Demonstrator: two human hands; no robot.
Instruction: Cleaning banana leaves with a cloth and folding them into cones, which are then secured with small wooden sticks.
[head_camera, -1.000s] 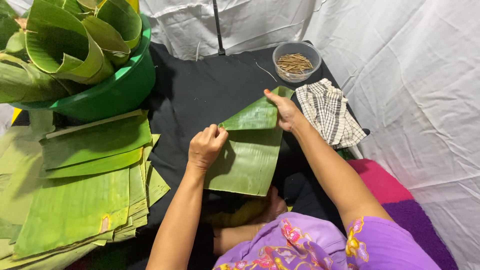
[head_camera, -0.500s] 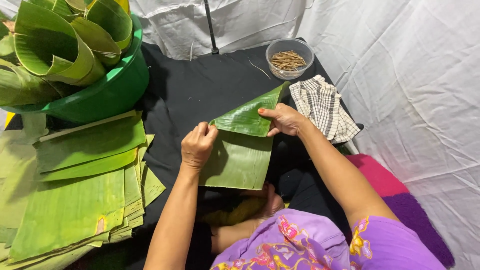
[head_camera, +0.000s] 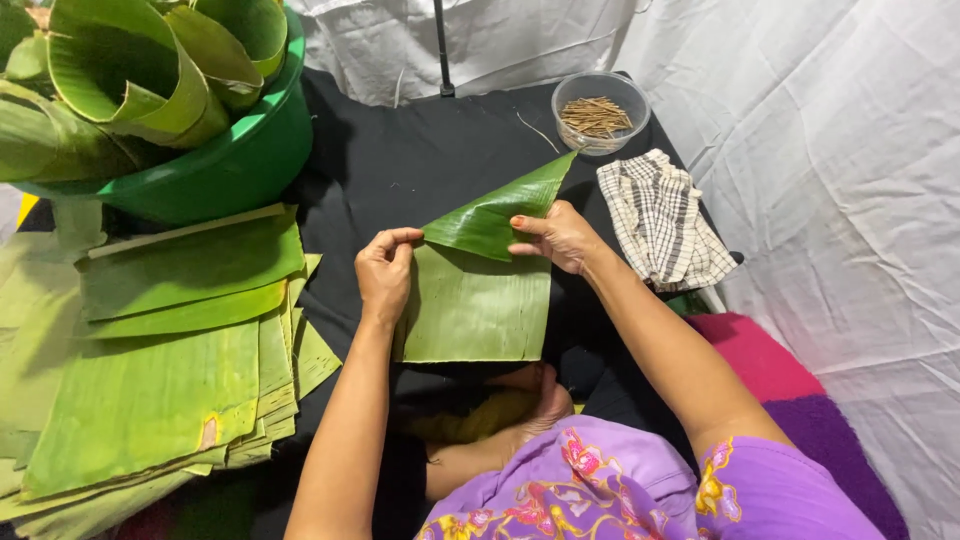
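Head view: our left hand (head_camera: 385, 272) pinches the banana leaf (head_camera: 478, 305) at its folded corner, our right hand (head_camera: 558, 236) grips the fold's other side, fingertips tucked under, hidden. Leaf lies between both hands on black cloth (head_camera: 400, 150). Leaf stack (head_camera: 170, 350) beside left fingers runs off frame.

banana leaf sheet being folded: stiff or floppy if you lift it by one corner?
Probably floppy: the leaf sheet already bends into a flap under the left hand and right hand. Likely light, since it looks thin, like the stacked leaves. It may tear along the grain; its surface looks glossy, perhaps slick.
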